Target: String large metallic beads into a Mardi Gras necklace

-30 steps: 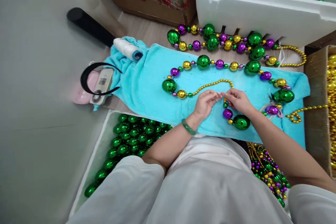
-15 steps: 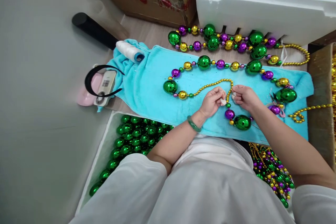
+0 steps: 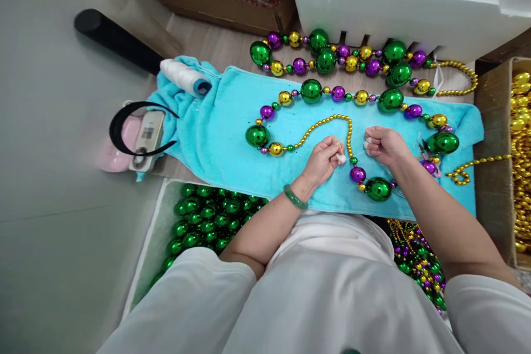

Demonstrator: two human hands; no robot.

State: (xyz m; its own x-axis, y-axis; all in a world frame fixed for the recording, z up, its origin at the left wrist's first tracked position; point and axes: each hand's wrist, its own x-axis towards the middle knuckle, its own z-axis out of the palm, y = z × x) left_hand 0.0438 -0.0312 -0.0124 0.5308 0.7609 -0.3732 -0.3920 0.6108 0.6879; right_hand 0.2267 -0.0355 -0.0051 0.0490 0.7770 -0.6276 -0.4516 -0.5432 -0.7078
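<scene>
Head view looks down on your two hands working over a turquoise towel [image 3: 224,127] spread across the floor in front of your lap. Your left hand [image 3: 326,157], with a green bangle [image 3: 295,198] on its wrist, is closed into a tight pinch, and its fingertips [image 3: 341,159] are wrapped in white tape. Your right hand [image 3: 384,146] is curled the same way, a little apart from the left, taped fingertips [image 3: 367,144] pressed together. A pale thread [image 3: 360,152], faint and hard to follow, runs between the two pinches, and each hand has hold of it. The gold bead strand [image 3: 327,120] drops down between your hands and meets the large-bead necklace [image 3: 311,90], whose green, purple and gold balls loop around both hands on the towel. A second necklace [image 3: 326,61] lies on the bare floor just behind the towel, in front of a white foam box [image 3: 394,11]. A spool of white thread [image 3: 182,77] rests on the towel's far left corner, and a tray of green beads [image 3: 199,221] sits beside your left knee.
</scene>
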